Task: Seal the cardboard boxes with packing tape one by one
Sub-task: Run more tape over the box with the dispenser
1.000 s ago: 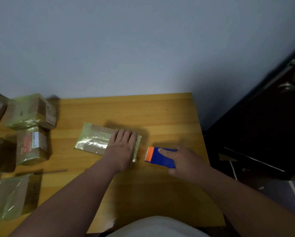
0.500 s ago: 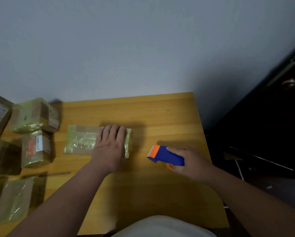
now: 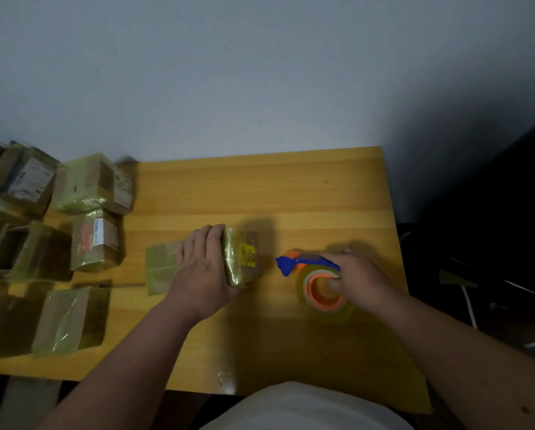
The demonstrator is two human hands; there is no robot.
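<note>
Your left hand [image 3: 205,268] gripped taped box [image 3: 240,260] on table [image 3: 260,193]; right hand [image 3: 358,279] at 3 o'clock, fingers hooked in tape dispenser [image 3: 314,279].

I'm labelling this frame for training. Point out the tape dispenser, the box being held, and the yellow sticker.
tape dispenser [image 3: 320,291]: head view, orange core.
box [image 3: 233,262]: head view, taped upper face.
yellow sticker [image 3: 250,255]: head view, its middle.

Both forearms are bare right up to the frame's edge, with no sleeves, watch or rings showing. The left hand [image 3: 202,271] and right hand [image 3: 358,279] are ungloved. A pale, whitish garment [image 3: 306,408] covers the torso at the bottom edge.
</note>
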